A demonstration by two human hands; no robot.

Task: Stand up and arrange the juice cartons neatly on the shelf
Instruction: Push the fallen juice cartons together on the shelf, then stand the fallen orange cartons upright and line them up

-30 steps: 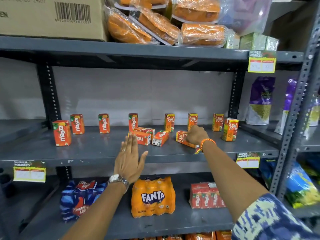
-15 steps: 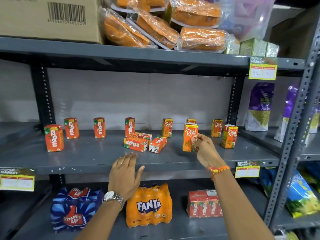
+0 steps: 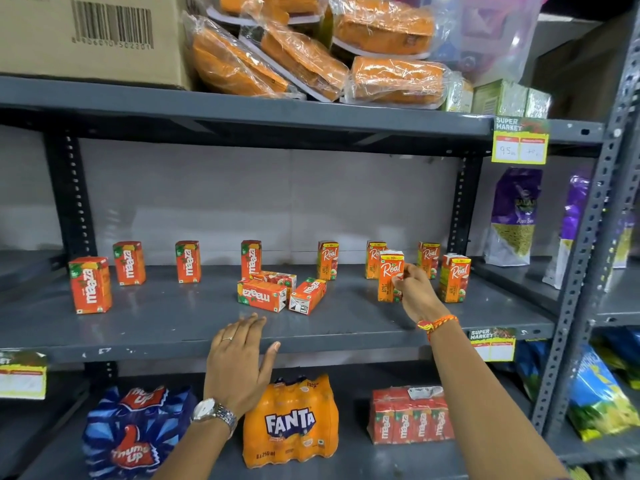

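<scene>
1. A small orange "Real" juice carton [image 3: 390, 276] stands upright on the grey metal middle shelf [image 3: 173, 320], toward its right end and forward of the back row; the right hand [image 3: 414, 292] pinches its right side between thumb and fingers.
2. Just right of it, nearer the shelf's right edge, stands another upright orange "Real" carton [image 3: 454, 278], apart from the hand.
3. Along the back edge stand three more upright "Real" cartons [image 3: 327, 260]; the hand partly hides the rightmost, so its footing is hard to judge.
4. Near the middle of the shelf lie three red "Maaza" cartons on their sides [image 3: 262, 295], bunched together and apparently touching, just in front of an upright red "Maaza" carton [image 3: 251, 258] at the back.
5. Further left along the back stand two more upright red cartons [image 3: 188, 261], well apart, and a fourth upright red carton [image 3: 90, 284] stands forward near the left end.
6. The left hand [image 3: 239, 362], with a ring and a silver wristwatch [image 3: 214, 412], is open and flat, fingers spread, its fingertips over the shelf's front edge, gripping nothing.
7. On the shelf below sit a blue "Thums Up" bottle pack [image 3: 135, 434], an orange shrink-wrapped "Fanta" bottle pack [image 3: 291, 422] and a wrapped block of red Maaza cartons [image 3: 410, 419].
8. The top shelf carries a brown cardboard box [image 3: 90, 32] and plastic-wrapped orange packets [image 3: 391, 79].
</scene>
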